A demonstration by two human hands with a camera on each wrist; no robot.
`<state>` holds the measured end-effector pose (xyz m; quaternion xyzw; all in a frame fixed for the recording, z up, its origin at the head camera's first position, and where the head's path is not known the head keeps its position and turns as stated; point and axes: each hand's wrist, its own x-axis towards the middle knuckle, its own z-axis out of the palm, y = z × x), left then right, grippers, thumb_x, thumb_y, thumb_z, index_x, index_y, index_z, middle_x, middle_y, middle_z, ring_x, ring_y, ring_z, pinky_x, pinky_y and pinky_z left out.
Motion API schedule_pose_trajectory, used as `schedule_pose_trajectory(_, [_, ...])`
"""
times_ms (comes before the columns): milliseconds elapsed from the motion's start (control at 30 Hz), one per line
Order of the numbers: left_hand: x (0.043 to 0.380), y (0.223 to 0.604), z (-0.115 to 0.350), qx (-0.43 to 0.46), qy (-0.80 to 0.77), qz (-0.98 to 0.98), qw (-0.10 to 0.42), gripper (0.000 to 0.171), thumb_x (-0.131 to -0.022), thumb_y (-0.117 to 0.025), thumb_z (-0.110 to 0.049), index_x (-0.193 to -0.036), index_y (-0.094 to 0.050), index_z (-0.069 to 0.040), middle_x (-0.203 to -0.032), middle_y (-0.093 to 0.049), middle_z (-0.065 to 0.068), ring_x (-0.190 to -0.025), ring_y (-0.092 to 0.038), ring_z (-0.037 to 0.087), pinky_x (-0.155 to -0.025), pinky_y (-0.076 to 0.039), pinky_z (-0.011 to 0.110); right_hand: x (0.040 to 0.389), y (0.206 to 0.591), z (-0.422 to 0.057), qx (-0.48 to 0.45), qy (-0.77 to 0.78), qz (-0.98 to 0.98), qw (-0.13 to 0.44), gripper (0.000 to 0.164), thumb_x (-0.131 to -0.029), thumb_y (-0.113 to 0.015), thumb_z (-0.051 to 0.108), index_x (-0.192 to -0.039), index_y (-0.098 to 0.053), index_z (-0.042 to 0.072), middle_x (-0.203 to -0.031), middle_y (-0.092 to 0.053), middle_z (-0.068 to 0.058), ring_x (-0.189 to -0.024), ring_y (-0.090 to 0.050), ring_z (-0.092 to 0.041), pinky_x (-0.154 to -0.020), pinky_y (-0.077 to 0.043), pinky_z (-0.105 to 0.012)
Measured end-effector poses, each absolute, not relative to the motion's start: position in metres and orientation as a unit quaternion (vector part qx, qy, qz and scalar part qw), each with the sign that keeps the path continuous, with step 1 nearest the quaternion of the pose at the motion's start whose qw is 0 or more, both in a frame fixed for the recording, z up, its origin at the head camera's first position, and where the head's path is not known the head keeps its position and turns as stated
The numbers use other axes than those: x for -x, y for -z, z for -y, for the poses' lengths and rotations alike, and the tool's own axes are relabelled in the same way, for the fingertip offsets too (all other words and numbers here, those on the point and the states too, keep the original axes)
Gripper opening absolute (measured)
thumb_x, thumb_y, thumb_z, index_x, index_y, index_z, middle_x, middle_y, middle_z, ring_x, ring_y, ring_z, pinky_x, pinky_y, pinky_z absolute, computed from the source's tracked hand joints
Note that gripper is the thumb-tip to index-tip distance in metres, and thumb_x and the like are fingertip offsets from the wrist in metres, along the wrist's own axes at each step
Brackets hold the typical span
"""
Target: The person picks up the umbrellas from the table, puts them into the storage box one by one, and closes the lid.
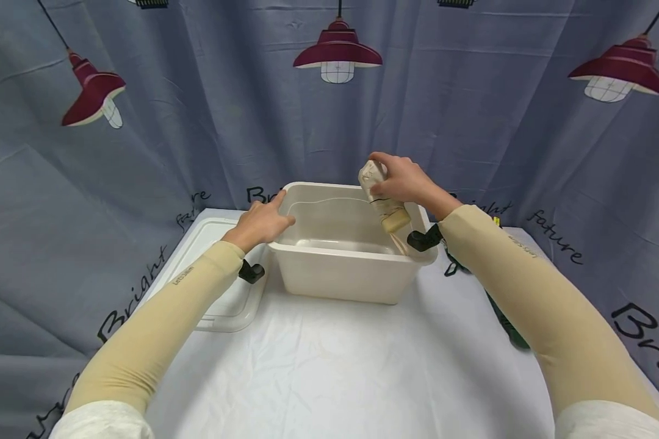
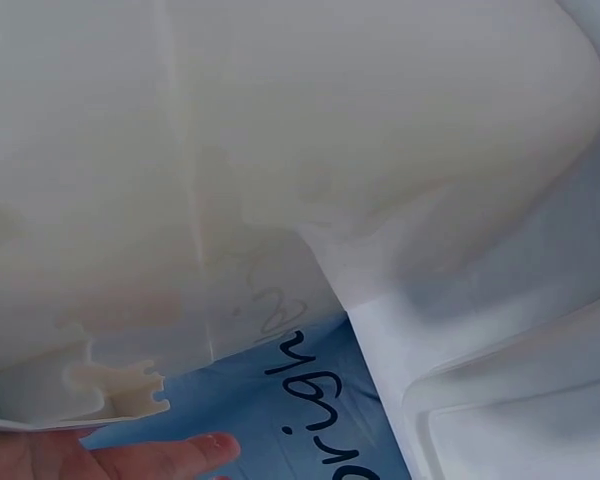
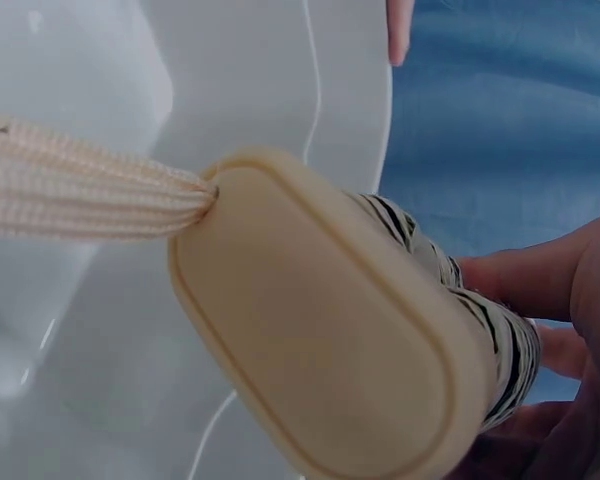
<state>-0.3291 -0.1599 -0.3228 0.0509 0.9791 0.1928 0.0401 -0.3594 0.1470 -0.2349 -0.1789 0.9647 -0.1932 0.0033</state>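
Cream plastic is forming the oval end cap (image 3: 310, 330) of what is looking like a folded compact umbrella (image 1: 387, 210), with black-striped fabric. It is hanging tilted over the right end of a white storage bin (image 1: 337, 277), cap end lower, its wrist strap (image 3: 90, 190) dangling inside the walls; whether the strap's tip is touching the bin, I cannot tell. The right hand (image 1: 409, 183) is gripping the fabric part between thumb and fingers. The left hand (image 1: 260, 224) is resting at the bin's left end, thumb and index finger spread apart, apparently steadying it. Just beside the bin, a white lid (image 1: 227, 303) is lying on the tabletop (image 1: 329, 360).

Judging by this pose, the person is handling the umbrella across the bin's rim, though whether it is going in or coming out is not showing. Going in, the next move is calling for a controlled lowering to the bin's floor before release; coming out, for a lift with cap and strap clearing the rim. Either way, the left hand is probably needing to brace the bin.
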Motion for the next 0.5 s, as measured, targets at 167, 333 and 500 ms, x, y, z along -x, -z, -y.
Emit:
schedule_pose_trajectory(167, [0.33, 0.323, 0.159, -0.05, -0.193, -0.979, 0.037, 0.084, -0.094, -0.046, -0.051, -0.164, -0.006, -0.029, -0.158, -0.037, 0.024, -0.146, -0.031, 0.044, -0.101, -0.042, 0.061, 0.364, 0.241, -0.133, 0.196, 0.185, -0.963, 0.007, 0.074, -0.089, -0.072, 0.02, -0.155, -0.039, 0.017, -0.142, -0.055, -0.018, -0.117, -0.055, -0.033, -0.094, -0.045, -0.049])
schedule_pose_trajectory(333, [0.33, 0.322, 0.159, -0.048, -0.198, -0.978, 0.04, 0.083, -0.094, -0.046, -0.051, -0.164, -0.006, -0.029, -0.159, -0.035, 0.022, -0.147, -0.03, 0.043, -0.103, -0.04, 0.061, 0.366, 0.248, -0.119, 0.21, 0.175, -0.962, 0.021, 0.073, -0.087, -0.072, 0.019, -0.153, -0.041, 0.018, -0.138, -0.058, -0.016, -0.112, -0.055, -0.032, -0.093, -0.044, -0.048])
schedule_pose_trajectory(500, [0.327, 0.322, 0.159, -0.05, -0.199, -0.978, 0.04, 0.083, -0.095, -0.047, -0.05, -0.164, -0.006, -0.028, -0.159, -0.035, 0.024, -0.146, -0.03, 0.044, -0.103, -0.04, 0.061, 0.369, 0.257, -0.104, 0.224, 0.173, -0.958, 0.044, 0.071, -0.086, -0.071, 0.017, -0.152, -0.044, 0.019, -0.133, -0.059, -0.015, -0.106, -0.056, -0.031, -0.086, -0.046, -0.044])
